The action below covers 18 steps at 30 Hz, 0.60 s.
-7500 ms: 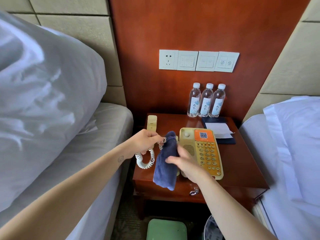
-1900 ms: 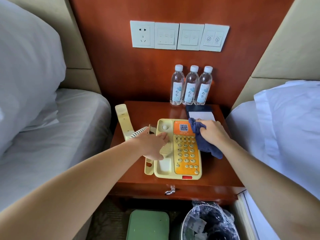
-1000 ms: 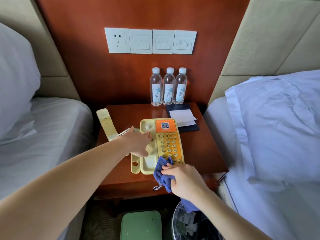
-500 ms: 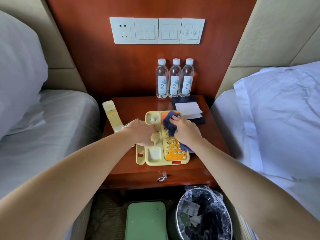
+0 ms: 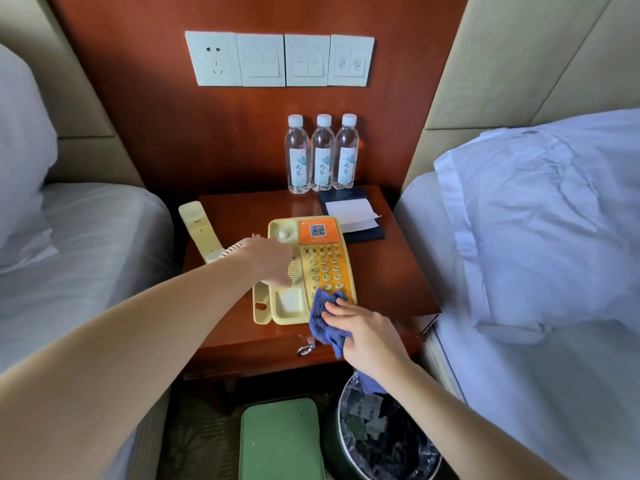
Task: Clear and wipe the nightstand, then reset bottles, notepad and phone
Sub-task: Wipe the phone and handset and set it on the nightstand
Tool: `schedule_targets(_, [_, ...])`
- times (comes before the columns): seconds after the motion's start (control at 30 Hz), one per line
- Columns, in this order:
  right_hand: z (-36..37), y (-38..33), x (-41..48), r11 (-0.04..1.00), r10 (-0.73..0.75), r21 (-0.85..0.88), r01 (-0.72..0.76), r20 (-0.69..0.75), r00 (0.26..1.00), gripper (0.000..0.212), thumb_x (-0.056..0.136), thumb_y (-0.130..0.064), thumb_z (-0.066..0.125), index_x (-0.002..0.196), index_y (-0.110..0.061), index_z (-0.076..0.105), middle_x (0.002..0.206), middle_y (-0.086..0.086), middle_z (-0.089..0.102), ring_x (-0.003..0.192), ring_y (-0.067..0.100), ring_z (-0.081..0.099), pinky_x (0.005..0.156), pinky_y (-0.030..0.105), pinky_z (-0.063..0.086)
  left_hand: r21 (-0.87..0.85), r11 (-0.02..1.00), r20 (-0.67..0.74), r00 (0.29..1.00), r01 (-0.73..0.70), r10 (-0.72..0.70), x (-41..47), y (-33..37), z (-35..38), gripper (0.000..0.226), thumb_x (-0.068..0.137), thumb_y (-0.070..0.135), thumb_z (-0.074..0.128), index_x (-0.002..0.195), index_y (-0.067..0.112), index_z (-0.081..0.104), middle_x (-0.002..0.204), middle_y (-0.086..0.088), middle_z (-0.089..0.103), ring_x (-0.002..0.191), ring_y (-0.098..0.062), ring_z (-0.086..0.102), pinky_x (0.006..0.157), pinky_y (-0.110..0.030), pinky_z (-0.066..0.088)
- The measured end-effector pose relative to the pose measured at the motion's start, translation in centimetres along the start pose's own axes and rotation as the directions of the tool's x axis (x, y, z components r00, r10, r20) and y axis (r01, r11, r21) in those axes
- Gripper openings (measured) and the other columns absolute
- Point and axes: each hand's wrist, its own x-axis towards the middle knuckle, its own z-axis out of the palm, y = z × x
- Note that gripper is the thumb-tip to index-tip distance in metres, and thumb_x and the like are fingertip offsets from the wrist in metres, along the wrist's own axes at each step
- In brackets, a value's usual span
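Observation:
A cream phone base (image 5: pixel 287 303) with an orange keypad sits on the wooden nightstand (image 5: pixel 388 271). My left hand (image 5: pixel 273 258) rests on the base's left side, over the speaker grille. My right hand (image 5: pixel 367 337) grips a blue cloth (image 5: pixel 325 320) and presses it on the keypad's near right corner. The handset (image 5: pixel 199 230) lies off the cradle at the left edge, its coiled cord running under my left hand. Three water bottles (image 5: pixel 322 154) stand in a row at the back. A dark notepad holder with white paper (image 5: pixel 351 213) lies behind the phone.
Beds with white linen flank the nightstand on both sides. A lined waste bin (image 5: pixel 384 438) and a green box (image 5: pixel 280 441) sit on the floor in front. A switch and socket panel (image 5: pixel 280 58) is on the wooden wall. A drawer pull (image 5: pixel 306 348) hangs at the front.
My right hand has drawn the cloth from the top of the keypad down to its near corner. My left hand has stayed on the phone base.

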Motion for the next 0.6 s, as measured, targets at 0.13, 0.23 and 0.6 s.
schedule_targets(0.13, [-3.1,0.1,1.8,0.93,0.153,0.325,-0.17,0.079,0.985,0.03,0.084,-0.001,0.055,0.087,-0.021,0.077,0.1,0.003,0.075,0.095,0.013,0.07,0.091,0.034,0.055,-0.008,1.0,-0.021,1.0,0.0,-0.001,-0.2,0.1,0.0,0.056,0.088,0.045,0.053,0.132,0.012,0.049,0.113,-0.002,0.063,0.101,-0.026,0.062,0.105,-0.047,0.041])
schedule_targets(0.23, [-6.1,-0.1,4.8,0.926,0.234,0.333,-0.179,-0.133,0.963,0.035,0.088,-0.003,0.051,0.086,-0.029,0.074,0.086,-0.005,0.071,0.079,0.009,0.062,0.083,0.036,0.054,-0.046,0.999,-0.009,1.0,0.013,-0.013,-0.6,0.4,-0.2,0.055,0.09,0.044,0.052,0.135,0.013,0.047,0.114,-0.002,0.063,0.106,-0.026,0.06,0.106,-0.045,0.041])
schedule_targets(0.6, [-1.7,-0.3,7.6,0.961,0.129,-0.242,-0.134,-0.036,0.991,0.057,0.094,-0.009,0.054,0.148,-0.016,0.035,0.158,0.001,0.027,0.144,0.019,0.028,0.103,0.032,0.04,-0.056,0.998,0.028,1.0,0.012,-0.01,-0.9,-0.2,-1.2,0.046,0.087,0.041,0.05,0.126,0.019,0.057,0.113,-0.003,0.063,0.104,-0.028,0.062,0.094,-0.041,0.05])
